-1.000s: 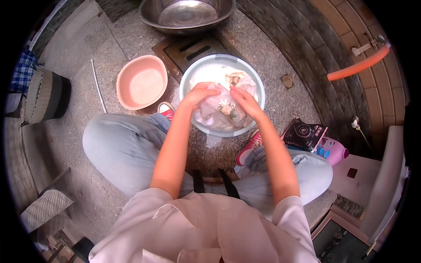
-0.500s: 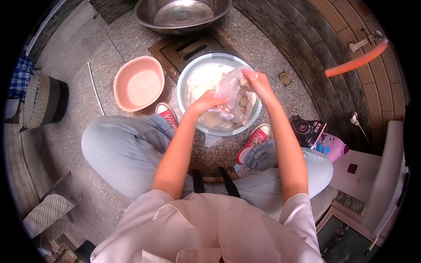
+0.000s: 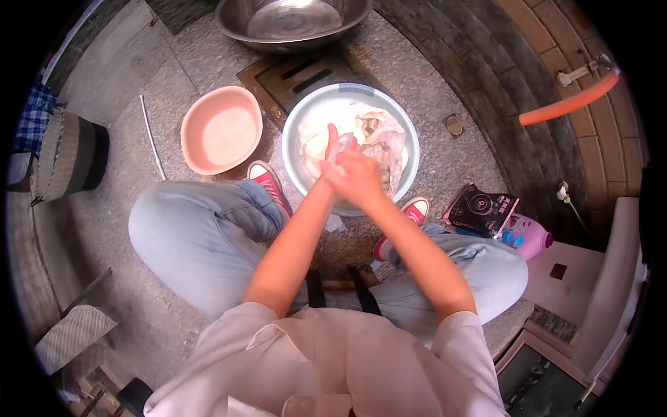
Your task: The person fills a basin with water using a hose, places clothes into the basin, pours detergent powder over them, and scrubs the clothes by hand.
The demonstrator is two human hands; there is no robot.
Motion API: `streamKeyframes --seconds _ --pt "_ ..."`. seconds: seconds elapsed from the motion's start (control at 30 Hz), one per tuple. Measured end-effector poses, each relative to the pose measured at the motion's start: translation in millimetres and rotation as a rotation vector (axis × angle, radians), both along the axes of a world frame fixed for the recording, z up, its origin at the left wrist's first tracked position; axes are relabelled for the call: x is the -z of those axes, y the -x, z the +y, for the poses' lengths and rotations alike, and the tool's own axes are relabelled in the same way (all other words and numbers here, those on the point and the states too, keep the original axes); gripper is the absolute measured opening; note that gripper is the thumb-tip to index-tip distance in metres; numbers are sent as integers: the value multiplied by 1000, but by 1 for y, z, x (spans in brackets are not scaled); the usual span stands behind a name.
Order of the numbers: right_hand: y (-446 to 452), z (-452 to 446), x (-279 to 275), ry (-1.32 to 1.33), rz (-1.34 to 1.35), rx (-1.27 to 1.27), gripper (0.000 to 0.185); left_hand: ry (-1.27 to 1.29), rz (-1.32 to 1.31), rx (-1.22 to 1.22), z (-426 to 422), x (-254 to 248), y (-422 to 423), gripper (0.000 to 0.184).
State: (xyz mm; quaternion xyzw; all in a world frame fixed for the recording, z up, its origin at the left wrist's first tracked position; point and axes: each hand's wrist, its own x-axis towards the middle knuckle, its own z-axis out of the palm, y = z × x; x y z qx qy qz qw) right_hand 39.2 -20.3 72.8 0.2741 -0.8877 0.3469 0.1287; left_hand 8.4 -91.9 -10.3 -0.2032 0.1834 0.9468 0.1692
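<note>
My left hand [image 3: 329, 154] and my right hand [image 3: 358, 177] are pressed together over the front part of a pale blue basin [image 3: 286, 149]. My right hand crosses in front and hides most of my left, whose thumb or a finger points up. Closed between them is a whitish bit of wet cloth [image 3: 342, 145], mostly covered by the fingers. More soaked pale laundry [image 3: 392, 139], some with a dark print, lies in cloudy, sudsy water behind and right of my hands.
Left of the basin sits a pink tub [image 3: 224, 135]; a large metal bowl [image 3: 295, 24] stands beyond a drain cover [image 3: 306, 73]. On the right are a black packet [image 3: 483, 208], a purple bottle [image 3: 531, 238], a small cup [image 3: 454, 126] and an orange hose [image 3: 570, 104].
My hands were apart, spreading a wet, translucent cloth over the basin. Now they are together at its front left, and most of the laundry lies lower in the water.
</note>
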Motion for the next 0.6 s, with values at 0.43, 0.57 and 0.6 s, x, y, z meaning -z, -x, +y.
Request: streamKeyframes --seconds 0.43,0.57,0.6 --pt "21 -7 18 -169 -311 318 33 -171 137 200 -8 16 -13 40" --pt "39 15 15 -94 -454 518 33 470 -34 30 30 6 -13 39" --pt "32 14 12 -136 -374 452 32 325 -74 20 19 0 -9 38"
